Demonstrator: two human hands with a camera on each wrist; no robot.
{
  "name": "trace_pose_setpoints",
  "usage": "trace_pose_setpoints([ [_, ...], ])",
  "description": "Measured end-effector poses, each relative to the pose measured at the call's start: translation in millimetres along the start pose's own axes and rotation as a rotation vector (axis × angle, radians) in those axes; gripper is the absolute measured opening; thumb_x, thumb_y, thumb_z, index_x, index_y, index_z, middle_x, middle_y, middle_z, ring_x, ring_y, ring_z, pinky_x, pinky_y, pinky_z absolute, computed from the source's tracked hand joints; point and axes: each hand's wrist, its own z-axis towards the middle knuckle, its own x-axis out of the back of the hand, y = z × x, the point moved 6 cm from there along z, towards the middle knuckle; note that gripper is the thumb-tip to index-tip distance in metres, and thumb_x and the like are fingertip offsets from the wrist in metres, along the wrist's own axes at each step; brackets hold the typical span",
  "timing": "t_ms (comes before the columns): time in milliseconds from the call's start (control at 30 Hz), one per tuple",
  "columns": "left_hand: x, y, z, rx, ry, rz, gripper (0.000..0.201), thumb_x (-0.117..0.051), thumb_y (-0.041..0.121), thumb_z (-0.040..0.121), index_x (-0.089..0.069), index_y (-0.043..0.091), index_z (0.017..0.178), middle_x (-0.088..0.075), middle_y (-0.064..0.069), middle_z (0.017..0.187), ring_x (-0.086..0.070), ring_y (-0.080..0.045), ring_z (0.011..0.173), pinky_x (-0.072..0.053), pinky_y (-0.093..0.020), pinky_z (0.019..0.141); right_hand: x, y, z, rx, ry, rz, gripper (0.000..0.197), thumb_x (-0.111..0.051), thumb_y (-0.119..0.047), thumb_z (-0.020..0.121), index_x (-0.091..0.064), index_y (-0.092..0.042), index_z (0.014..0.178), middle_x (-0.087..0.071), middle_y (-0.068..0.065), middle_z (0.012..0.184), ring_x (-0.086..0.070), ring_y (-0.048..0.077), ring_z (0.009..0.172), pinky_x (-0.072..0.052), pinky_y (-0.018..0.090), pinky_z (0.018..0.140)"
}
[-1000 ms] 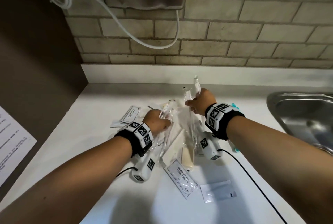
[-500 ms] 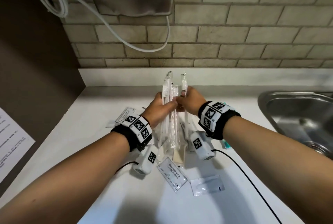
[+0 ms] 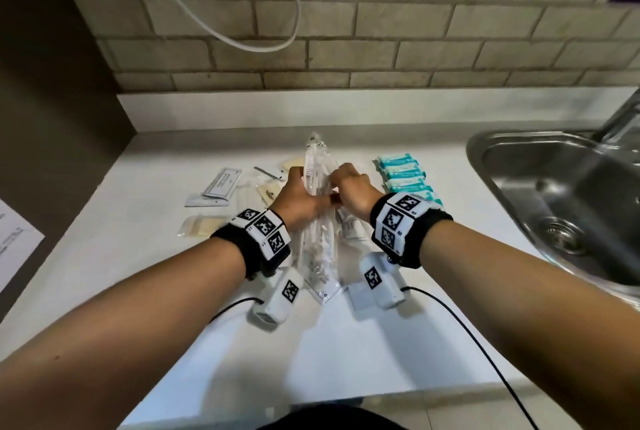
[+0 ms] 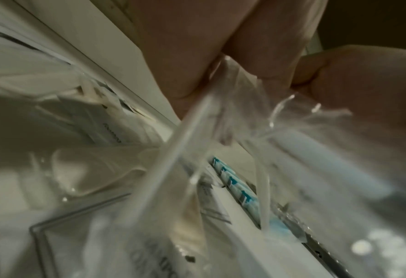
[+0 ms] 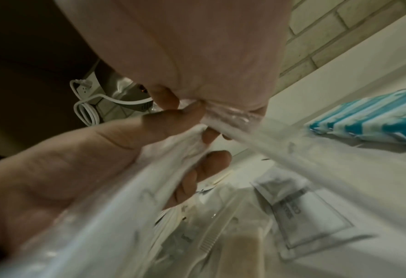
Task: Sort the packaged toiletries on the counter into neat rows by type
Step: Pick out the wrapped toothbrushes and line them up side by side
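Note:
Both hands hold one bundle of clear-wrapped toothbrush packets (image 3: 319, 166) upright over the white counter (image 3: 156, 256). My left hand (image 3: 304, 189) grips the bundle from the left, and my right hand (image 3: 341, 184) pinches it from the right, knuckles nearly touching. In the left wrist view the packets (image 4: 173, 169) run down from my curled fingers (image 4: 197, 65). The right wrist view shows my right fingers (image 5: 197, 75) pinching one clear packet (image 5: 280, 139) while the left hand (image 5: 78, 159) clasps the others. A row of teal soap packets (image 3: 403, 175) lies to the right.
White sachets (image 3: 221, 184) and tan packets (image 3: 199, 225) lie scattered left of the hands. More packets lie under the bundle. A steel sink (image 3: 554, 194) is set in the counter at the right. A brick wall (image 3: 381, 31) with a white cable (image 3: 242, 38) stands behind.
Each hand held its own packets a second ago. The hands came together and now hold them as one bundle. The head view has tilted down, so the teal packets show.

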Motion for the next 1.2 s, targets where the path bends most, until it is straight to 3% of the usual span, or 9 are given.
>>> trace_pose_setpoints([
  [267,-4,23,-23,-0.097,0.009,-0.007,0.081,-0.089,0.026,0.063,-0.041,0.022,0.128,-0.068,-0.002,0.11,-0.069,-0.022,0.099,-0.056,-0.048,0.088,3,11,-10,-0.11,0.081,0.387,0.027,-0.037,-0.028,0.097,-0.047,-0.013,0.118,-0.045,0.011,0.122,-0.041,0.033,0.123,-0.035,0.045,0.104],
  [400,6,22,-24,-0.067,0.079,0.009,0.067,-0.083,0.018,0.065,-0.044,0.023,0.119,-0.067,-0.007,0.104,-0.069,-0.029,0.094,-0.056,-0.053,0.084,1,23,-15,-0.092,0.048,0.477,0.062,-0.052,-0.045,0.093,-0.027,-0.014,0.141,-0.046,0.015,0.132,-0.057,0.031,0.11,-0.048,0.043,0.09],
  [500,18,28,-22,-0.076,0.141,0.095,0.068,-0.079,0.016,0.071,-0.039,0.02,0.125,-0.063,-0.006,0.106,-0.066,-0.027,0.094,-0.057,-0.047,0.083,3,36,-29,-0.047,-0.06,0.324,0.066,-0.07,-0.041,0.083,-0.034,-0.019,0.134,-0.06,0.007,0.112,-0.063,0.02,0.088,-0.047,0.03,0.071],
  [600,34,39,-19,-0.112,0.208,0.128,0.064,-0.075,0.01,0.076,-0.038,0.015,0.128,-0.061,-0.004,0.111,-0.063,-0.024,0.097,-0.055,-0.037,0.08,-6,51,-49,-0.048,-0.354,0.008,0.044,-0.083,-0.035,0.069,-0.056,-0.027,0.103,-0.064,-0.01,0.096,-0.062,0.013,0.086,-0.048,0.028,0.074],
  [733,46,53,-20,-0.168,0.313,0.08,0.056,-0.074,0.011,0.075,-0.04,0.023,0.118,-0.062,-0.001,0.112,-0.062,-0.021,0.1,-0.052,-0.038,0.088,-35,66,-64,-0.062,-0.601,-0.301,0.049,-0.091,-0.024,0.051,-0.058,-0.028,0.086,-0.06,-0.014,0.081,-0.057,0.01,0.076,-0.051,0.027,0.073],
  [833,45,57,-22,-0.19,0.354,0.055,0.054,-0.075,0.011,0.076,-0.039,0.025,0.114,-0.062,0.001,0.11,-0.062,-0.02,0.1,-0.052,-0.036,0.09,-43,64,-59,0.005,-0.586,-0.308,0.032,-0.083,-0.006,0.062,-0.06,-0.021,0.077,-0.056,-0.01,0.07,-0.048,0.005,0.056,-0.041,0.011,0.047],
  [900,45,56,-22,-0.191,0.354,0.048,0.053,-0.075,0.011,0.076,-0.04,0.026,0.113,-0.062,0.0,0.11,-0.062,-0.02,0.1,-0.052,-0.037,0.091,-45,65,-53,0.014,-0.576,-0.302,0.025,-0.081,-0.006,0.066,-0.062,-0.022,0.072,-0.058,-0.011,0.066,-0.049,0.003,0.055,-0.039,0.01,0.043],
  [1100,62,59,-24,-0.205,0.363,0.077,0.054,-0.075,0.01,0.078,-0.041,0.024,0.117,-0.062,0.003,0.108,-0.062,-0.017,0.099,-0.048,-0.03,0.086,-18,54,-13,-0.009,-0.287,-0.274,0.019,-0.074,-0.026,0.074,-0.059,-0.026,0.064,-0.063,-0.014,0.076,-0.056,0.008,0.075,-0.043,0.018,0.063],
  [1200,73,64,-22,-0.217,0.401,0.066,0.055,-0.076,0.011,0.079,-0.042,0.021,0.122,-0.062,0.003,0.11,-0.061,-0.017,0.101,-0.047,-0.029,0.088,7,43,9,-0.058,-0.182,-0.242,0.016,-0.069,-0.032,0.083,-0.072,-0.017,0.09,-0.07,0.002,0.102,-0.059,0.015,0.088,-0.045,0.023,0.074],
])
